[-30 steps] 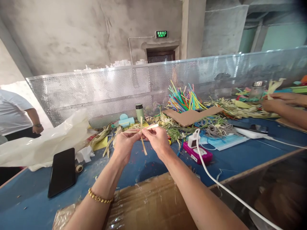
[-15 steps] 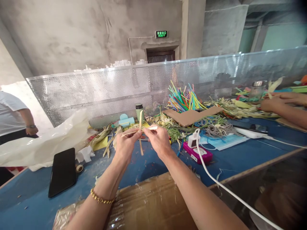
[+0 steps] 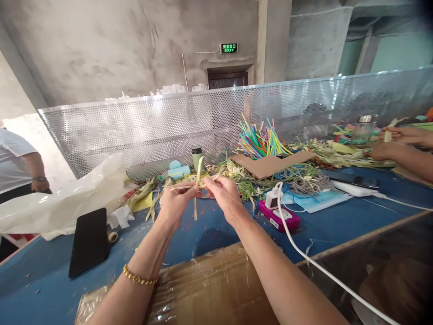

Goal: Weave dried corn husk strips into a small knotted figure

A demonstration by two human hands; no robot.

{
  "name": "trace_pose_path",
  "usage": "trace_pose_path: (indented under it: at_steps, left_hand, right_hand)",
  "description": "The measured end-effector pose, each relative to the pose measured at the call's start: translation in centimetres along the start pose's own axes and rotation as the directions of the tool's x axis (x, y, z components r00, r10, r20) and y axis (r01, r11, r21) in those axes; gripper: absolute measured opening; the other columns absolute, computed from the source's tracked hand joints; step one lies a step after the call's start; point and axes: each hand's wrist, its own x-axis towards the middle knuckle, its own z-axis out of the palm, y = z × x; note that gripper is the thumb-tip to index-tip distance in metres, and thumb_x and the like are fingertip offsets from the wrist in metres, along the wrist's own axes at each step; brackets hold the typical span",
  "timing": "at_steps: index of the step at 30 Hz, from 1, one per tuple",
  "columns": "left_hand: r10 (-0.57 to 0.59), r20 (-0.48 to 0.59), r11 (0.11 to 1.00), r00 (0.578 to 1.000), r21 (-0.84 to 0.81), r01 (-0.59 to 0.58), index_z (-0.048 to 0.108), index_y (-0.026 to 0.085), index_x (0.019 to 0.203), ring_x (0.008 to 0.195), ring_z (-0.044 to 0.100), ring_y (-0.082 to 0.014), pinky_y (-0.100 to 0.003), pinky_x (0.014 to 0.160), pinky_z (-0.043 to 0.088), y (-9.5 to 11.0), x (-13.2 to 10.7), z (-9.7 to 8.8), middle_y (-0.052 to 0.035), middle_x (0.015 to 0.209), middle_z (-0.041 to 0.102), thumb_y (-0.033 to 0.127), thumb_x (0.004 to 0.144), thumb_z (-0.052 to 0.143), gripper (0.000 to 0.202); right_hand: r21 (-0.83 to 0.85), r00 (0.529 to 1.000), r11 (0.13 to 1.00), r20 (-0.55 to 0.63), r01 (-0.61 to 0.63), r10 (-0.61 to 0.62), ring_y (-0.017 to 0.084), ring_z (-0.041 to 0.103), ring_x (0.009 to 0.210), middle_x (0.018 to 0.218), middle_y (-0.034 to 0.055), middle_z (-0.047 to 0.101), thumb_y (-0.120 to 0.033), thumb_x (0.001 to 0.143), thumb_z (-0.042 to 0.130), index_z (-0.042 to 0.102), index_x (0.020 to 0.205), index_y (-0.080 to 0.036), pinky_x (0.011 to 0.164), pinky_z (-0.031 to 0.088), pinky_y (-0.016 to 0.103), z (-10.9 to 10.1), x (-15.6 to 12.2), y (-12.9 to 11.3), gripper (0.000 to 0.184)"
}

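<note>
Above the blue table, my left hand (image 3: 175,201) pinches pale husk strips where they cross, thumb against fingers. One husk strip (image 3: 200,167) stands nearly upright between the hands, its lower end hanging below the fingertips. Another runs roughly sideways through the left fingers toward the right hand. My right hand (image 3: 226,199) is closed in a pinch on the sideways strip, close to the crossing. Its fingers partly hide that end. Behind the hands lie a pile of dried husks (image 3: 233,169) and a green jar with a dark lid (image 3: 196,158).
A black phone (image 3: 88,241) and a tape roll (image 3: 112,236) lie left, near white plastic sheeting (image 3: 67,198). On the right are a magenta power block (image 3: 279,215), white cable (image 3: 304,258), face mask (image 3: 318,201) and a co-worker's hands (image 3: 392,146). Cardboard (image 3: 216,289) lies in front.
My right fingers have shifted on the sideways strip, and its pale end no longer sticks out above them. The upright strip leans slightly more right. The co-worker's hands have moved apart.
</note>
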Motion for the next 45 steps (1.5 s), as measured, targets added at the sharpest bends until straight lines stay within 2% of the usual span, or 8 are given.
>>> trace_pose_path:
  at_steps: [9,15,30,33,35,39,41,45]
  left_hand:
    - [-0.098,0.138,0.987,0.986,-0.111,0.113,0.081,0.012,0.075,0.08,0.071,-0.0215,-0.037,0.087,0.054,-0.4,0.0,0.6,-0.0128,0.082,0.078,0.03,0.062,0.087,0.023]
    - [-0.091,0.034,0.987,0.995,-0.132,0.095,0.08,0.012,0.071,0.072,0.068,-0.0189,-0.034,0.078,0.054,-0.7,-0.3,1.6,-0.0095,0.074,0.076,0.031,0.064,0.084,0.02]
    - [-0.098,0.018,0.992,0.995,0.078,0.096,0.077,0.015,0.06,0.066,0.061,-0.0174,-0.031,0.07,0.048,-0.9,-0.2,1.1,-0.0061,0.066,0.072,0.025,0.065,0.076,0.011]
    - [-0.111,0.024,0.976,0.994,0.19,0.105,0.072,0.017,0.05,0.071,0.062,-0.0187,-0.031,0.07,0.046,-1.0,0.0,0.4,-0.0077,0.071,0.073,0.028,0.062,0.078,0.017]
    - [-0.144,0.064,0.957,0.987,0.263,0.123,0.072,0.019,0.05,0.071,0.061,-0.0191,-0.03,0.068,0.045,-1.0,0.0,0.0,-0.0068,0.069,0.072,0.028,0.061,0.077,0.016]
    - [-0.152,0.112,0.914,0.982,0.394,0.096,0.071,0.019,0.049,0.056,0.05,-0.0153,-0.028,0.057,0.036,-1.1,0.0,-0.4,-0.0026,0.055,0.065,0.026,0.061,0.071,0.014]
    - [-0.153,0.126,0.9,0.98,0.427,0.085,0.071,0.019,0.048,0.052,0.048,-0.0144,-0.027,0.055,0.033,-1.2,0.0,-0.4,-0.001,0.05,0.062,0.023,0.059,0.068,0.012]
    - [-0.161,0.128,0.906,0.979,0.412,0.096,0.073,0.02,0.051,0.054,0.05,-0.0158,-0.027,0.055,0.034,-1.1,-0.1,-0.4,-0.0024,0.053,0.065,0.028,0.061,0.07,0.013]
  right_hand:
    - [-0.036,0.999,0.998,0.012,0.047,-0.046,0.012,0.049,0.051,0.053,-0.004,0.054,-0.037,0.073,0.067,0.059,0.063,-0.02,0.052,0.043,0.026,-0.4,0.2,0.0,0.021]
    - [0.012,1.0,1.0,-0.018,0.025,-0.025,0.012,0.05,0.054,0.058,-0.0028,0.057,-0.038,0.071,0.068,0.059,0.064,-0.02,0.051,0.044,0.026,-0.1,0.3,0.4,0.022]
    - [-0.162,0.997,0.983,0.01,0.083,-0.083,0.015,0.056,0.06,0.065,-0.0007,0.06,-0.033,0.079,0.062,0.06,0.068,-0.02,0.056,0.046,0.027,-0.5,0.8,1.6,0.017]
    - [-0.365,0.967,0.908,-0.063,0.207,-0.246,0.018,0.058,0.067,0.076,0.0034,0.065,-0.031,0.084,0.06,0.064,0.08,-0.019,0.068,0.048,0.032,-1.4,1.2,1.3,0.013]
    - [-0.533,0.881,0.773,-0.101,0.345,-0.463,0.021,0.061,0.085,0.098,0.0099,0.069,-0.027,0.086,0.061,0.067,0.102,-0.018,0.084,0.047,0.037,-1.8,1.3,1.1,0.019]
    - [-0.667,0.849,0.553,0.25,0.499,-0.465,0.025,0.06,0.102,0.104,0.0083,0.072,-0.019,0.085,0.068,0.074,0.096,-0.022,0.092,0.04,0.04,-1.6,0.6,0.8,0.013]
    - [-0.667,0.864,0.553,0.338,0.499,-0.373,0.022,0.062,0.093,0.092,0.0041,0.074,-0.019,0.085,0.071,0.075,0.083,-0.023,0.09,0.038,0.039,-1.2,0.3,0.8,0.006]
    - [-0.629,0.909,0.656,0.275,0.417,-0.314,0.016,0.061,0.074,0.077,0.0011,0.073,-0.015,0.082,0.074,0.067,0.068,-0.019,0.077,0.039,0.031,-0.9,0.2,0.7,0.015]
